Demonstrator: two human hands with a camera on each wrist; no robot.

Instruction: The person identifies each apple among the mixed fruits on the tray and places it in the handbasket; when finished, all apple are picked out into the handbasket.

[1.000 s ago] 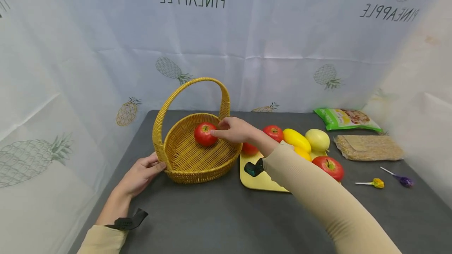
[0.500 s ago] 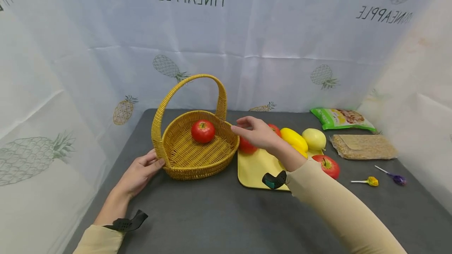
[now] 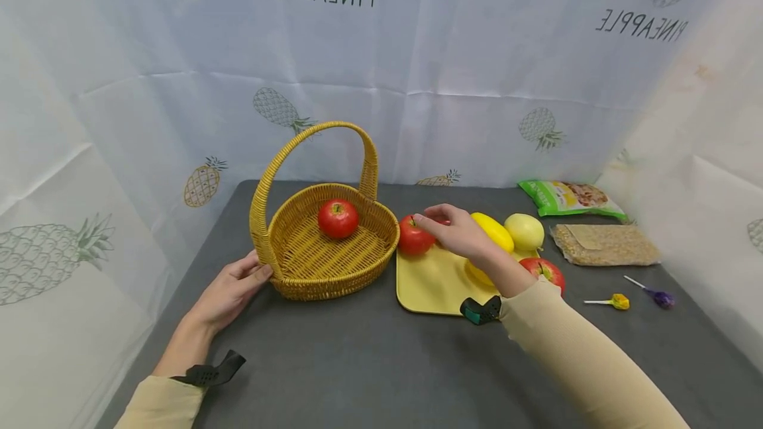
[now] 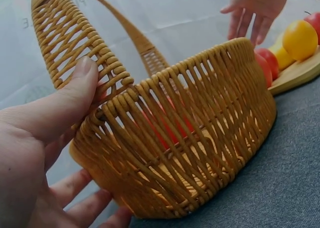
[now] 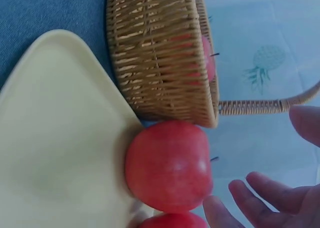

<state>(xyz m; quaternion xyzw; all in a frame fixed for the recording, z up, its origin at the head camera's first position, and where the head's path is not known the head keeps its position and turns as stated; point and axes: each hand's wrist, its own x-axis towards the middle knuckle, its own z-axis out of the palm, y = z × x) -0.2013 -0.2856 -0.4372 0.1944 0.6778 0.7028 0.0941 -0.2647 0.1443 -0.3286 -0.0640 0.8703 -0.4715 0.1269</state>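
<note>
My left hand [image 3: 229,293] holds the yellow wicker basket [image 3: 334,288] at the base of its handle. In the left wrist view the thumb [image 4: 82,87] lies over the handle's foot, while the other fingers rest along the outer wall. One red apple [image 3: 338,219] sits inside the basket. My right hand [image 3: 459,232] hovers with spread fingers over a pale yellow tray [image 3: 420,290], holding nothing. Closest to its fingertips is another red apple [image 5: 169,165] at the tray's left, beside the basket wall. A third red apple, further back, is mostly hidden by the hand.
Yellow fruit [image 3: 493,232], a pale green round fruit [image 3: 524,232] and a red apple [image 3: 544,273] are on the tray's right side. Further right lie a green snack bag [image 3: 572,198], a clear pack of grains [image 3: 605,245], a yellow lollipop [image 3: 618,301] and a purple lollipop [image 3: 661,298].
My right hand has let go of the apple in the basket and moved right, over the tray. My left hand keeps its hold on the basket.
</note>
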